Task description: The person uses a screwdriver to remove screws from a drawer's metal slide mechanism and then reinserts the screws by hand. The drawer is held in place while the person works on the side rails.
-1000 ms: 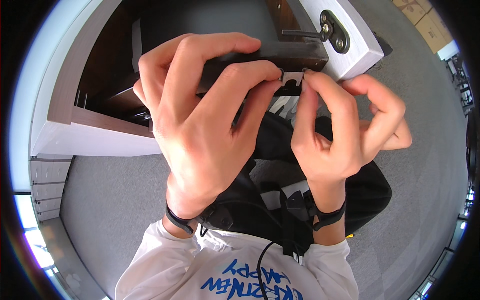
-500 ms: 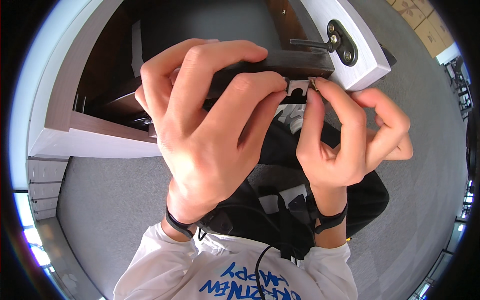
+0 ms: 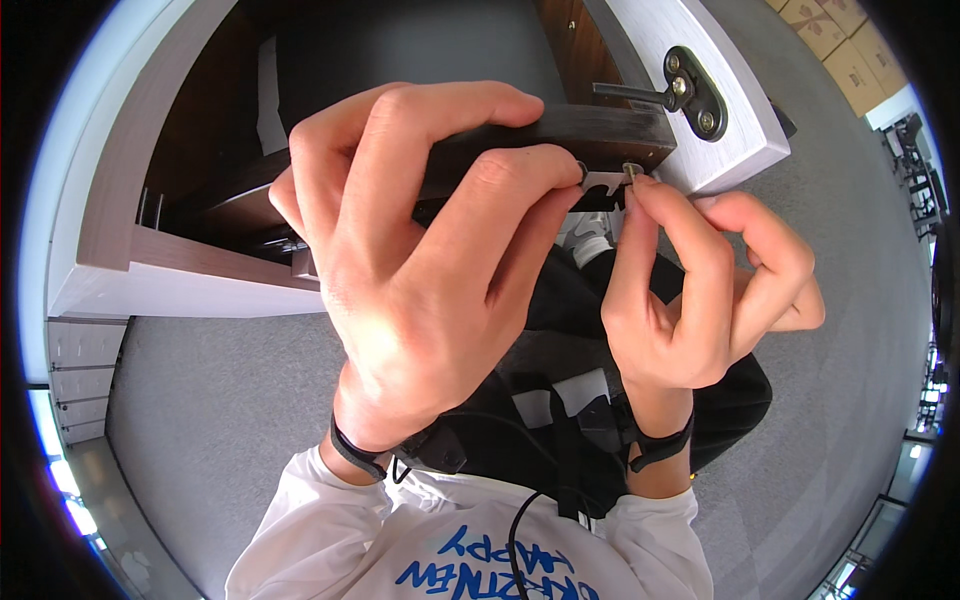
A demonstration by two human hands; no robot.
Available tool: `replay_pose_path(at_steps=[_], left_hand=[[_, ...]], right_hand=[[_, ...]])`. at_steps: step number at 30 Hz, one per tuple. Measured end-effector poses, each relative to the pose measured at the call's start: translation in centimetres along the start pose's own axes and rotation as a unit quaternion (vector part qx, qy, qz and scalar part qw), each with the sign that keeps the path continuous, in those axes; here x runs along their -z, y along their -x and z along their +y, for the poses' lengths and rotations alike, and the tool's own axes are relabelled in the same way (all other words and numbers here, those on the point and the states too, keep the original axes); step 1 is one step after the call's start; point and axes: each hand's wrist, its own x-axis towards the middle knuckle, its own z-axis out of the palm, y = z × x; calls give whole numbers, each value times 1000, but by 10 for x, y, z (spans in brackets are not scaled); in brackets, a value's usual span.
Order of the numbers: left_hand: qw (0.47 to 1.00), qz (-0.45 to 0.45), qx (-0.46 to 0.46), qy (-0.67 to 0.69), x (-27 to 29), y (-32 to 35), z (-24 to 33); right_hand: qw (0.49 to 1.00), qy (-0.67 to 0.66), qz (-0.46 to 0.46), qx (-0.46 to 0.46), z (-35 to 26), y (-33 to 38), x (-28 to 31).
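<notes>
My left hand (image 3: pixel 400 260) pinches one end of a small silver metal bracket (image 3: pixel 601 181) between thumb and forefinger. Its other fingers rest over the dark brown wooden panel (image 3: pixel 600 125), whose underside edge lies against or close to the bracket. A small brass-coloured screw (image 3: pixel 631 171) is pinched in the thumb and forefinger of my right hand (image 3: pixel 685 290), at the bracket's right end. Whether its tip touches the panel I cannot tell. The remaining right fingers curl loosely near the corner of a pale wooden board (image 3: pixel 735 155).
A black oval plate (image 3: pixel 695 93) with a rod sticking out sits on the pale board. The cabinet's pale frame (image 3: pixel 215 270) runs along the left. Grey carpet (image 3: pixel 230 400) lies below, and cardboard boxes (image 3: pixel 855 70) stand at the far right.
The screw, partly hidden by my fingers before, now points up toward the panel. My right fingertips have moved slightly right and lower, and the bracket looks more covered.
</notes>
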Motion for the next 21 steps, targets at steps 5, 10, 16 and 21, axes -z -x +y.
replay_pose_path(at_steps=[5, 10, 16, 21], left_hand=[[1000, 6, 2, 3, -1, 1, 0], [1000, 10, -2, 5, -1, 1, -1], [1000, 7, -1, 3, 0, 1, -2], [1000, 3, 5, 3, 1, 1, -1]], right_hand=[[1000, -12, -4, -7, -1, 0, 1], [1000, -25, 10, -12, 3, 0, -1], [1000, -14, 3, 4, 4, -1, 1], [1000, -22, -12, 10, 2, 0, 3]])
